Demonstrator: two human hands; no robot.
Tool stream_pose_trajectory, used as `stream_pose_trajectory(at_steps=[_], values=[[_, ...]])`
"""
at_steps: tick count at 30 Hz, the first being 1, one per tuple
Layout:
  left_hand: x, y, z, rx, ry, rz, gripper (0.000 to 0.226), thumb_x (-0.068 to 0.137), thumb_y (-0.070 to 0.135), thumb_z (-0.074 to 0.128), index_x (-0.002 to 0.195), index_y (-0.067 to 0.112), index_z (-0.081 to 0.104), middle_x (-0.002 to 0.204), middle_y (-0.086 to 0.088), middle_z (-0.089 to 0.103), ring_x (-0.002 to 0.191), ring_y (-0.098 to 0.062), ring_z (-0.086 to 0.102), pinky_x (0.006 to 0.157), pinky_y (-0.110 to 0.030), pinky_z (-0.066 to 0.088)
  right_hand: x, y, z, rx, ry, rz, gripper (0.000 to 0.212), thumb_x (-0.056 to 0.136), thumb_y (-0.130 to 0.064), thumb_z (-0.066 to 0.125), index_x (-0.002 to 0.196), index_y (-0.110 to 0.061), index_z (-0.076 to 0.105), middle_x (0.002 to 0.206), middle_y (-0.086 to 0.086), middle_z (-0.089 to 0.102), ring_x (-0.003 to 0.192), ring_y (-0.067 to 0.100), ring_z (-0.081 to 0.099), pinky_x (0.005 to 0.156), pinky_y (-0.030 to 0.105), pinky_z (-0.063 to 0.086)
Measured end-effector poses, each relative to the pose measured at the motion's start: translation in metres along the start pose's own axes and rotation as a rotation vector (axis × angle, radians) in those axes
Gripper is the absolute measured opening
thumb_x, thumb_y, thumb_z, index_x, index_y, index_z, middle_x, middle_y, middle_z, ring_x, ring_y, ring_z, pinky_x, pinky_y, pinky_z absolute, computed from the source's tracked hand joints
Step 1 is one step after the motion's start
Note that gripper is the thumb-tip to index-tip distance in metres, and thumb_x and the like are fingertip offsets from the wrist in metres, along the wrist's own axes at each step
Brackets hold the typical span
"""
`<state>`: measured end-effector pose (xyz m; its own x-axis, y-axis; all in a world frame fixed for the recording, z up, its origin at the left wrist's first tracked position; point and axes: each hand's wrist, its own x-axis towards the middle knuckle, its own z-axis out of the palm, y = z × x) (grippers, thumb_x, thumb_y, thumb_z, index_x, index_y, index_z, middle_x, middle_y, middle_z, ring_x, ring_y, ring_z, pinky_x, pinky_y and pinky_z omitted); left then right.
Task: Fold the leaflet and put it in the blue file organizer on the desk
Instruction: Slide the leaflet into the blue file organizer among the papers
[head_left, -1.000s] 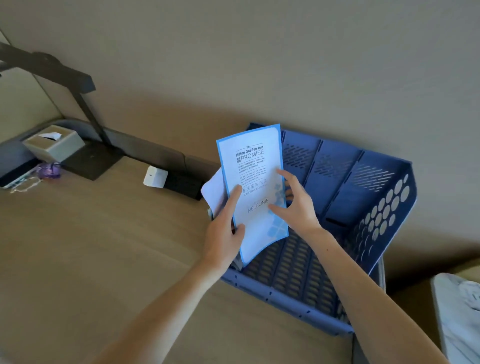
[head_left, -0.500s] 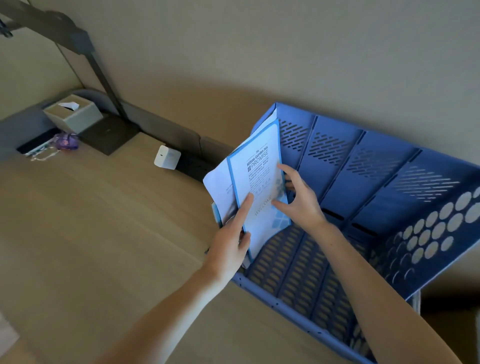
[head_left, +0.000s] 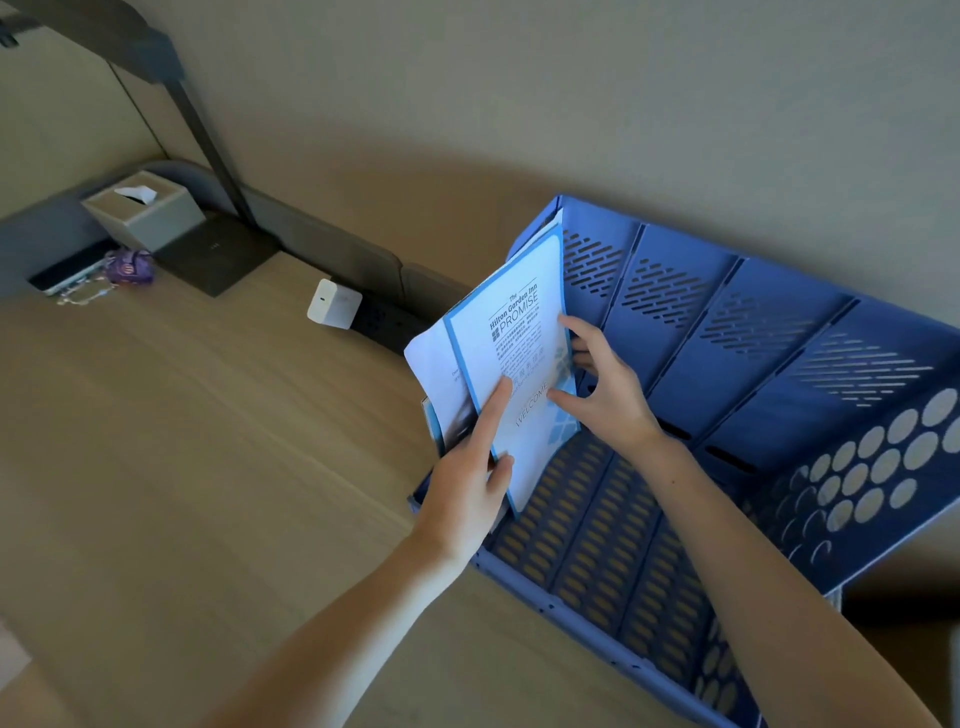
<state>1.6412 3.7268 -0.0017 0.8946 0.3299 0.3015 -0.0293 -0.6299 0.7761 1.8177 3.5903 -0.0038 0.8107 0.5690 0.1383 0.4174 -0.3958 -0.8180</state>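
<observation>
Your hands are both gripping the folded white leaflet with the blue border (head_left: 511, 374): left hand (head_left: 467, 493) pinching its lower edge, right hand (head_left: 605, 400) bracing its right side. You are standing it upright in the leftmost slot of the blue perforated plastic file organizer (head_left: 727, 395) on the tan wooden surface (head_left: 208, 441).

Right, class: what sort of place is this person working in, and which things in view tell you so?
Probably a hotel room desk. The leaflet reads "Hilton Garden Inn Promise" and "Welcome", a tissue box sits by the wall, and a white charger is plugged into a power strip along the wooden desk.
</observation>
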Motion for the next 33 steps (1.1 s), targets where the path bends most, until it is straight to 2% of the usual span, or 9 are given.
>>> stream_pose_trajectory(at_steps=[3, 6, 12, 17, 20, 22, 28, 31, 33], values=[[-0.002, 0.001, 0.001, 0.009, -0.027, -0.006, 0.093, 0.091, 0.003, 0.061, 0.146, 0.058, 0.009, 0.138, 0.002, 0.046, 0.079, -0.011, 0.065, 0.066, 0.001, 0.043, -0.003, 0.003, 0.001, -0.014, -0.030, 0.013, 0.095, 0.080, -0.009, 0.081, 0.142, -0.060, 0.030, 0.126, -0.040, 0.048, 0.119, -0.016, 0.047, 0.090, -0.004, 0.037], [-0.001, 0.001, -0.001, -0.010, -0.030, -0.018, 0.091, 0.092, 0.003, 0.062, 0.145, 0.058, 0.012, 0.132, 0.013, 0.040, 0.078, -0.005, 0.062, 0.067, 0.000, 0.045, -0.005, 0.003, 0.003, -0.024, -0.049, 0.021, 0.098, 0.081, -0.009, 0.080, 0.144, -0.061, 0.027, 0.128, -0.046, 0.042, 0.120, -0.022, 0.042, 0.090, -0.007, 0.034], [-0.002, -0.005, 0.002, 0.021, -0.096, -0.051, 0.082, 0.091, 0.004, 0.063, 0.145, 0.047, 0.020, 0.086, 0.001, 0.060, 0.069, -0.013, 0.059, 0.063, -0.008, 0.050, -0.004, 0.004, 0.003, -0.047, -0.057, 0.018, 0.098, 0.080, -0.010, 0.080, 0.146, -0.060, 0.026, 0.132, -0.043, 0.043, 0.127, -0.012, 0.043, 0.096, 0.002, 0.035], [0.000, -0.006, 0.002, 0.035, -0.067, -0.046, 0.083, 0.088, 0.003, 0.066, 0.147, 0.042, 0.022, 0.092, 0.000, 0.059, 0.060, -0.008, 0.059, 0.061, -0.011, 0.050, -0.001, 0.003, 0.004, -0.062, -0.060, 0.015, 0.098, 0.080, -0.012, 0.079, 0.145, -0.062, 0.025, 0.129, -0.032, 0.048, 0.123, -0.011, 0.048, 0.092, 0.011, 0.038], [-0.001, -0.005, 0.002, 0.022, -0.052, -0.019, 0.084, 0.089, 0.003, 0.065, 0.146, 0.045, 0.020, 0.107, 0.005, 0.058, 0.084, -0.009, 0.064, 0.067, -0.013, 0.051, -0.002, 0.004, 0.005, -0.067, -0.040, 0.010, 0.098, 0.080, -0.012, 0.080, 0.144, -0.062, 0.025, 0.137, -0.017, 0.051, 0.123, -0.001, 0.052, 0.095, 0.017, 0.041], [-0.001, -0.004, 0.003, 0.022, -0.054, -0.009, 0.083, 0.091, 0.004, 0.063, 0.145, 0.046, 0.018, 0.126, -0.003, 0.057, 0.103, -0.018, 0.065, 0.073, -0.020, 0.055, -0.004, 0.004, 0.004, -0.070, -0.033, -0.003, 0.099, 0.080, -0.012, 0.080, 0.144, -0.062, 0.025, 0.140, -0.014, 0.051, 0.125, 0.003, 0.051, 0.098, 0.020, 0.041], [-0.002, -0.001, 0.000, 0.021, -0.066, 0.007, 0.077, 0.092, 0.003, 0.062, 0.149, 0.039, 0.024, 0.138, -0.013, 0.049, 0.109, -0.018, 0.061, 0.080, -0.007, 0.049, -0.008, 0.000, 0.002, -0.048, -0.009, -0.003, 0.097, 0.080, -0.014, 0.080, 0.143, -0.063, 0.025, 0.139, -0.011, 0.052, 0.126, 0.008, 0.052, 0.099, 0.027, 0.043], [-0.004, 0.002, -0.005, 0.038, -0.068, 0.026, 0.075, 0.091, 0.003, 0.062, 0.150, 0.034, 0.027, 0.138, -0.009, 0.052, 0.101, -0.007, 0.058, 0.080, -0.026, 0.057, -0.013, -0.002, 0.000, -0.040, 0.010, 0.004, 0.096, 0.080, -0.015, 0.080, 0.142, -0.064, 0.025, 0.137, -0.010, 0.052, 0.123, 0.006, 0.054, 0.098, 0.027, 0.045], [-0.007, 0.005, -0.008, 0.056, -0.074, 0.024, 0.074, 0.091, 0.004, 0.062, 0.150, 0.033, 0.027, 0.127, -0.008, 0.057, 0.095, -0.011, 0.061, 0.076, -0.037, 0.059, -0.017, -0.004, -0.002, -0.055, 0.026, 0.007, 0.096, 0.080, -0.015, 0.080, 0.143, -0.064, 0.025, 0.136, -0.011, 0.052, 0.119, 0.001, 0.054, 0.095, 0.024, 0.044]])
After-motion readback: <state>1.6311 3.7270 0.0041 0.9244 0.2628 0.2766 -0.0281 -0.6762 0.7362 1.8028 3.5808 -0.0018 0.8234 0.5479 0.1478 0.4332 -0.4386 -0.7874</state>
